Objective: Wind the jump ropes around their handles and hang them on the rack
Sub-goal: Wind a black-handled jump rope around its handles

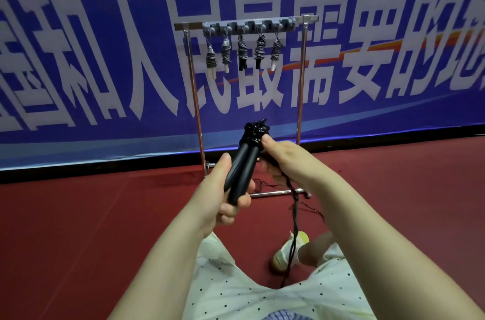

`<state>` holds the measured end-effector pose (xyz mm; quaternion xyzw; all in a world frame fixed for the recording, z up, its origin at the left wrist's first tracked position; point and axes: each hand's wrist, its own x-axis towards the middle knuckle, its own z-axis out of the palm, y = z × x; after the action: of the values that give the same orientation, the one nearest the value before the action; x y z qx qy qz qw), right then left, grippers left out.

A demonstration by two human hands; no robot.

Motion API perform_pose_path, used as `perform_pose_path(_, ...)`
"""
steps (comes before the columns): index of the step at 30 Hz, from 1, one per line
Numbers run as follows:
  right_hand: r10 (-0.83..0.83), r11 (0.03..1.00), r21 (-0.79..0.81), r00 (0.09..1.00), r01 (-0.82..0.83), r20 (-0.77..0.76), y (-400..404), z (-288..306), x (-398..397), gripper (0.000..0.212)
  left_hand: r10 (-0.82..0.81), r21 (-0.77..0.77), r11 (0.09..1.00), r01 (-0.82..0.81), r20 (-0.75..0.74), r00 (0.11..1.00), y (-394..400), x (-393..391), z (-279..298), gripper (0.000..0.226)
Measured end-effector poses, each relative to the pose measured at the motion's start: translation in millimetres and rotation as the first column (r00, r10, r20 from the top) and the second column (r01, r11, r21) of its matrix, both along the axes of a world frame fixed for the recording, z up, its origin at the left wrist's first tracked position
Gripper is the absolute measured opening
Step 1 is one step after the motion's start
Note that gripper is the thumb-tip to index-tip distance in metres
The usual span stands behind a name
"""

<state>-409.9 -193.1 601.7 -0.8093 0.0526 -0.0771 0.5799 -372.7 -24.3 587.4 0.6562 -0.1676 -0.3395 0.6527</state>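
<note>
My left hand (225,196) grips the lower ends of two black jump rope handles (242,171), held side by side and tilted up to the right. Black rope is wound in a bundle (256,130) around their upper ends. My right hand (282,159) pinches the rope beside that bundle, thumb against the coils. The loose black rope (295,217) hangs down from the right hand toward the floor. Behind stands the metal rack (301,78), whose grey hook bar (246,27) carries several wound jump ropes (242,50).
A blue banner with large white characters (105,57) covers the wall behind the rack. The floor is dark red (91,214). My dotted white clothing (262,298) and a pale shoe (287,254) lie below the hands. The rack's base bar (278,193) rests on the floor.
</note>
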Motion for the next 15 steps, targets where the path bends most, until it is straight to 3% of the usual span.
perform_pose_path(5, -0.14, 0.987, -0.071, 0.988, 0.145, 0.069, 7, 4, 7, 0.051, 0.094, 0.088, 0.99, -0.111, 0.173, 0.98, -1, 3, 9, 0.066)
perform_pose_path(10, -0.053, 0.988, 0.14, 0.997, 0.06, -0.056, 18, 1, 5, 0.045, 0.158, 0.169, 0.958, -0.233, 0.368, 0.916, 10, 15, 2, 0.064)
perform_pose_path(15, 0.049, 0.952, 0.306, 0.992, -0.011, -0.119, 22, -10, 12, 0.06, 0.143, 0.241, 0.92, -0.308, 0.525, 0.839, 18, 23, -9, 0.056)
